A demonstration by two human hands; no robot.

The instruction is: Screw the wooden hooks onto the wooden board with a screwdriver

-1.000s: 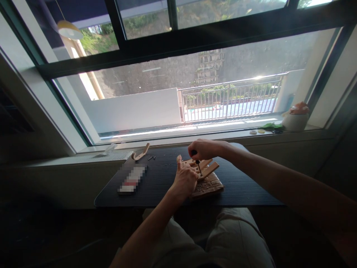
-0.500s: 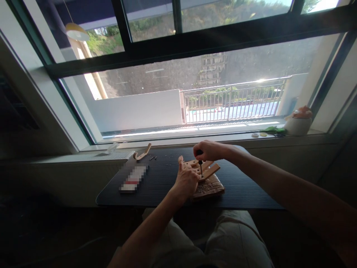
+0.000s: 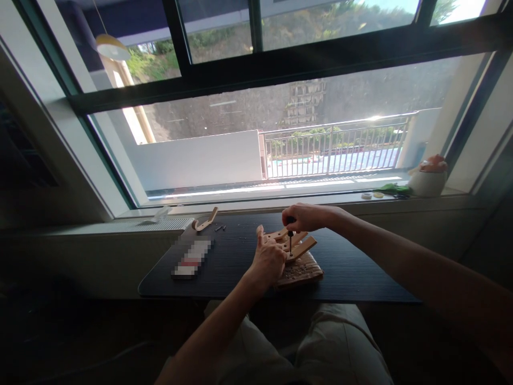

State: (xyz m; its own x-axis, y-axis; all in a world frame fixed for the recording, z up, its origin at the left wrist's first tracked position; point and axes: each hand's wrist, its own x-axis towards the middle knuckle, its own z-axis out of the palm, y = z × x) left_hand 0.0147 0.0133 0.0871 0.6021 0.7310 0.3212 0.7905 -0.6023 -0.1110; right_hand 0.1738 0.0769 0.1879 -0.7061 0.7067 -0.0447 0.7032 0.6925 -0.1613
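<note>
My right hand (image 3: 302,216) is closed round the dark handle of a screwdriver (image 3: 290,241), held upright. Its shaft points down at a hole in the nearest angled wooden piece (image 3: 303,248). My left hand (image 3: 269,259) grips the left end of the wooden pieces, one finger sticking up; its fingertips are partly hidden. More light wooden pieces (image 3: 276,235) with holes lie just behind. Underneath sits a brown, ridged block or packet (image 3: 302,270), its material unclear.
On the dark table (image 3: 236,278), a blurred-out box (image 3: 193,258) lies at left. Behind it are a curved wooden hook (image 3: 205,221) and small metal screws (image 3: 220,228). A radiator (image 3: 168,224) adjoins the left side. A white pot (image 3: 428,181) stands on the windowsill.
My right hand and the top of the screwdriver have shifted slightly to the right, so the screwdriver stands straighter. My left hand stays in place on the wood.
</note>
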